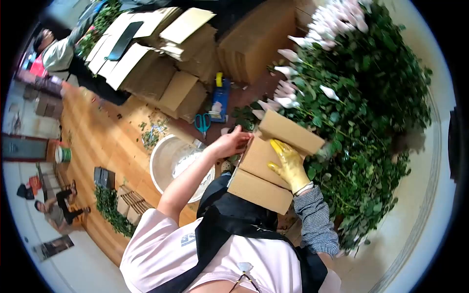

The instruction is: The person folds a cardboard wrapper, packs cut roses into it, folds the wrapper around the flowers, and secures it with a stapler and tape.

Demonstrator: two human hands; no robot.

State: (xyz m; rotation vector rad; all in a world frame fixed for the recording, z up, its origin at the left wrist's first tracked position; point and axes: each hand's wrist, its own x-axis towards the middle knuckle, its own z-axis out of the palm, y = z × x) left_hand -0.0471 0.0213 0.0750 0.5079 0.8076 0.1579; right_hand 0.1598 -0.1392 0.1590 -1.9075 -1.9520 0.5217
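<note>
A folded piece of brown cardboard (264, 163) lies over my lap, with one panel raised at the top and another sloping down toward me. My left hand (234, 142), bare, is at its left edge, fingers closed on the border and their tips partly hidden. Over the middle panel lies my right hand (289, 166) in a yellow-stained glove, fingers stretched out and thumb apart. Close to the right hand is a large heap of leafy stems with pale pink flower heads in white netting (337, 22). What is under the cardboard is hidden.
Teal scissors (202, 125) and a blue tape dispenser (220, 100) lie ahead. A white tub (163, 158) stands at left. Stacked cardboard (146, 68) holds a dark flat object (124, 41). One person (61, 53) stands at upper left; another (56, 207) sits farther off.
</note>
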